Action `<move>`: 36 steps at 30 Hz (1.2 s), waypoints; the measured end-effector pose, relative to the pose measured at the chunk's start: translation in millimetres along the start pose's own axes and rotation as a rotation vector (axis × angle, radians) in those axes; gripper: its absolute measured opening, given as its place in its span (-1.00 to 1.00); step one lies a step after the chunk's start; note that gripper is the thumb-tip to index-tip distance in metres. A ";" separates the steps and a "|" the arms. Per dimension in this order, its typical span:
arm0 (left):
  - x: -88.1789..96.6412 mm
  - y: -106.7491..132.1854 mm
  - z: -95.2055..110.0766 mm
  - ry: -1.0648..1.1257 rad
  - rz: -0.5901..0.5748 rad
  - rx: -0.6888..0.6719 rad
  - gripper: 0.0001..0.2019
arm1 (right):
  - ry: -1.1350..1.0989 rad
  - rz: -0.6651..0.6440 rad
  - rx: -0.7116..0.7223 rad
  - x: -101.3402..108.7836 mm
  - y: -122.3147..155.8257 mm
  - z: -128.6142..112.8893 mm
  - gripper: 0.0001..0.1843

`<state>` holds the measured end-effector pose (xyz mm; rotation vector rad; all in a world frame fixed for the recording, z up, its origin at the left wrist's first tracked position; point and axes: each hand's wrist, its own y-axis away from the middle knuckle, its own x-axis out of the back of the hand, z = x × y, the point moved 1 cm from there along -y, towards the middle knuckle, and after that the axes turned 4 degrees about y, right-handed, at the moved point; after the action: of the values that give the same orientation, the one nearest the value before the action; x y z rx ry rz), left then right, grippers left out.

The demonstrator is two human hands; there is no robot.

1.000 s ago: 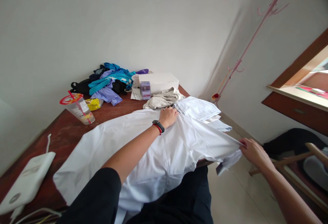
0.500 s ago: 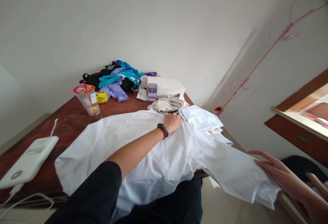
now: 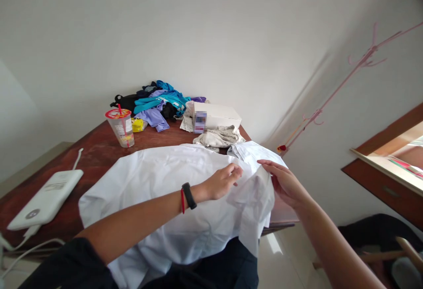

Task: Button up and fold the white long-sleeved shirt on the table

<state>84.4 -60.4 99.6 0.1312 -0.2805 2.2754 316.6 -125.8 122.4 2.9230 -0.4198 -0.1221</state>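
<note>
A white shirt (image 3: 165, 183) lies spread over the dark wooden table (image 3: 95, 148), its right side folded in over the body. My left hand (image 3: 223, 181) rests on the shirt near the fold, fingers bent and pressing the cloth. My right hand (image 3: 280, 181) is at the shirt's right edge with its fingers stretched out, lifting the folded sleeve part from beneath. A black band and a red string are on my left wrist.
At the far end of the table lie a pile of coloured clothes (image 3: 155, 101), a white box (image 3: 214, 115), a crumpled beige garment (image 3: 218, 137) and folded white cloth (image 3: 254, 152). A plastic cup (image 3: 122, 126) stands at left. A white device (image 3: 46, 198) with cables lies near left.
My right hand has brought the outstretched sleeve from the far right in over the shirt body. My left hand has slid nearer along the shirt. The camera has turned slightly.
</note>
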 end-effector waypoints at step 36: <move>27.0 57.1 -46.1 -0.184 -0.067 0.251 -0.51 | -0.035 -0.233 -0.101 -50.5 -28.3 19.6 -0.77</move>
<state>23.6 -65.9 50.8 0.4747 -0.0822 2.2272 273.9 -88.0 100.5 2.8629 -0.0730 -0.2202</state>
